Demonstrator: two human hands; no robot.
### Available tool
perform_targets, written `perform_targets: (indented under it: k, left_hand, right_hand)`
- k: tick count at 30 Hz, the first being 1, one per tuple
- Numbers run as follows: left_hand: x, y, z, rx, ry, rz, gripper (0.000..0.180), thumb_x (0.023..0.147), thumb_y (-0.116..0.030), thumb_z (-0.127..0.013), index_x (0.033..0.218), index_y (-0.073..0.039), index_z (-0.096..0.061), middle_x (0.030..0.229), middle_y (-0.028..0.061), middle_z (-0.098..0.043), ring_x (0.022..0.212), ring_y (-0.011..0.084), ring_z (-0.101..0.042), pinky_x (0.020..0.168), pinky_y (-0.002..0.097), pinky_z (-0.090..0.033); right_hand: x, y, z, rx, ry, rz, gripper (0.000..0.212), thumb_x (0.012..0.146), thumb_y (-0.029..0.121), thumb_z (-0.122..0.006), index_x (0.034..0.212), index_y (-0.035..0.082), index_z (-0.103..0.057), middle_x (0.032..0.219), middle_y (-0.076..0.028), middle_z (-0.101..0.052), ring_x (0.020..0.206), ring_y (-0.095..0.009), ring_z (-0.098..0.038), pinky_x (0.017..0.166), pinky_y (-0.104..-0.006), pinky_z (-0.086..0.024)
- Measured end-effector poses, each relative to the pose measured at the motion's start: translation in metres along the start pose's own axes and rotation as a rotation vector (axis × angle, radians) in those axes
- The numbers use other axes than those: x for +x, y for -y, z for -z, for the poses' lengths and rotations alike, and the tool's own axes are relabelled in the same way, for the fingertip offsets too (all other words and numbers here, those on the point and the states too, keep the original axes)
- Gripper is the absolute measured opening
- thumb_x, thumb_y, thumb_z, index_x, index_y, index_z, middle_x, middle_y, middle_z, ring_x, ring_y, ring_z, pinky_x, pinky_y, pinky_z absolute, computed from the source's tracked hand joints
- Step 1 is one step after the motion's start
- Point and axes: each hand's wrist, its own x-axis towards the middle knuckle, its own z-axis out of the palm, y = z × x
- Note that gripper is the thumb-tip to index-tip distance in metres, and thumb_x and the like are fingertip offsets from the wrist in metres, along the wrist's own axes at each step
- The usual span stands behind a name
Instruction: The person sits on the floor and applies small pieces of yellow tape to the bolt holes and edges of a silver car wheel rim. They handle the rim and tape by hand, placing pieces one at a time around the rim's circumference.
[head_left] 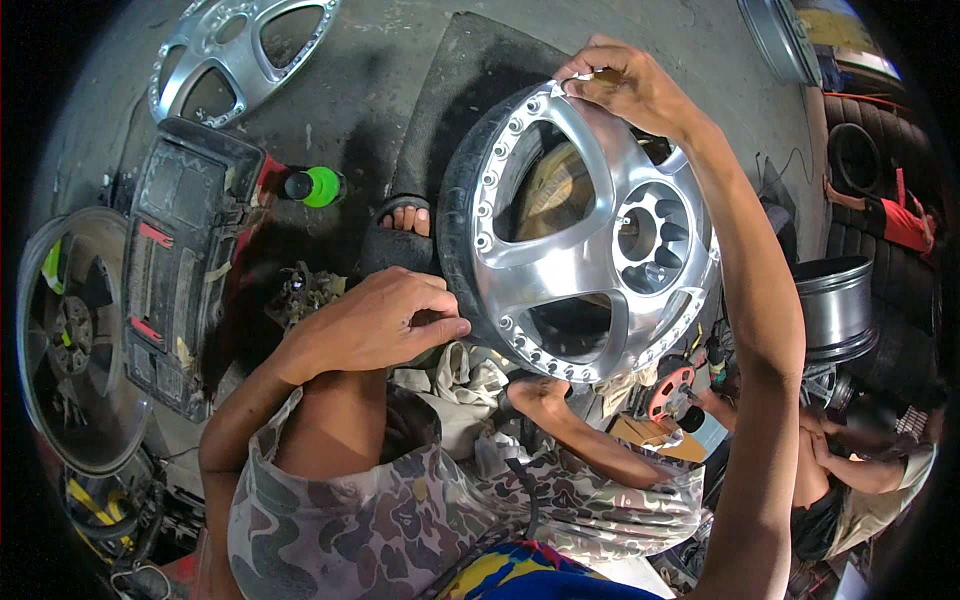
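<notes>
The right hand (618, 88) pinches the upper edge of a polished alloy wheel (548, 262) before the person. The left hand (395, 315) curls near the black tire (458, 220), its hold unclear.

Right fingers (600, 62) pinched, left fingers (432, 298) — half-curled

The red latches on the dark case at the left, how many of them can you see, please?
2: the upper latch and the lower latch, both along the face of the dark case. Any on its turned-away sides would be hidden.
</notes>
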Motion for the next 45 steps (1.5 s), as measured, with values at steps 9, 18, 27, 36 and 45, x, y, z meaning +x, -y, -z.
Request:
perform_targets:
  k: [9,18,27,36,45]
  left_hand:
    - [0.002,-0.007,0.012,-0.013,0.009,0.058,0.032,0.107,-0.029,-0.076,0.097,0.002,-0.076,0.088,0.0187,-0.07,0.082,0.04,-0.07,0.077,0.0494,-0.052]
    - [0.013,0.002,0.019,0.113,-0.244,-0.029,0.023,0.105,-0.019,-0.077,0.099,0.002,-0.072,0.09,0.0145,-0.068,0.077,0.0265,-0.066,0.073,0.0386,-0.053]
    - [0.014,0.012,0.019,0.109,-0.248,-0.068,0.024,0.105,-0.019,-0.077,0.1,0.003,-0.073,0.091,0.0152,-0.069,0.08,0.0303,-0.066,0.075,0.0408,-0.052]
    - [0.029,0.015,0.03,0.072,-0.332,0.016,0.027,0.104,-0.019,-0.078,0.096,0.005,-0.071,0.086,0.0159,-0.064,0.074,0.0315,-0.065,0.071,0.0408,-0.051]
    - [0.048,0.009,0.023,0.672,-0.405,-0.361,0.055,0.087,-0.028,-0.091,0.135,-0.01,-0.071,0.146,0.0098,-0.062,0.141,0.0325,-0.057,0.114,0.0485,-0.052]
  right_hand:
    - [-0.021,0.012,0.001,0.038,-0.058,-0.061,0.013,0.106,0.015,-0.079,0.115,0.007,-0.084,0.118,-0.002,-0.073,0.113,-0.019,-0.077,0.101,-0.034,-0.063]
    - [-0.019,0.006,-0.002,-0.05,-0.107,0.017,0.014,0.105,0.015,-0.08,0.116,0.009,-0.086,0.111,0.0,-0.072,0.107,-0.018,-0.077,0.092,-0.034,-0.065]
    - [-0.071,0.026,-0.005,-0.016,-0.162,-0.003,0.016,0.101,0.011,-0.083,0.116,0.008,-0.087,0.107,-0.003,-0.072,0.096,-0.019,-0.077,0.085,-0.0349,-0.064]
    - [-0.111,0.042,-0.023,0.004,-0.255,-0.065,0.017,0.1,0.013,-0.084,0.116,0.011,-0.088,0.103,-0.004,-0.072,0.09,-0.019,-0.078,0.076,-0.0386,-0.065]
    - [-0.096,0.037,-0.024,-0.132,-0.337,-0.03,0.019,0.1,0.015,-0.084,0.117,0.009,-0.087,0.104,-0.004,-0.07,0.088,-0.021,-0.078,0.076,-0.0393,-0.065]
